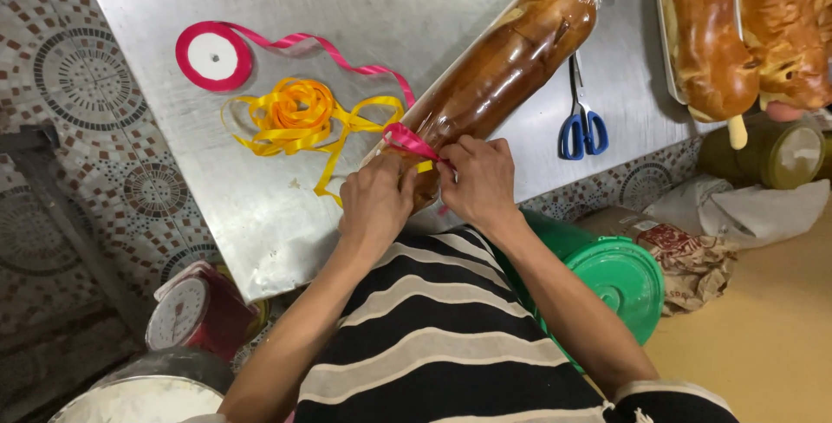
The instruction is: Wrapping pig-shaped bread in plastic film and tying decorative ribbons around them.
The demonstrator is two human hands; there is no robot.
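Observation:
A long brown loaf in a clear plastic bag [507, 59] lies slantwise on the steel table [364, 7]. At its near end my left hand [377, 202] and my right hand [478, 182] pinch a pink ribbon [407, 139] around the gathered bag, with a yellow ribbon end [424, 165] under it. The pink ribbon runs back to its spool [213, 56] at the left. A loose coil of yellow ribbon [299, 113] lies beside the spool.
Blue-handled scissors [582, 120] lie right of the loaf. A tray with more brown loaves [737, 33] stands at the far right. Below the table are a green lidded bucket [620, 280], a red kitchen scale [195, 310], a brown paper bag [693, 258] and a tiled floor.

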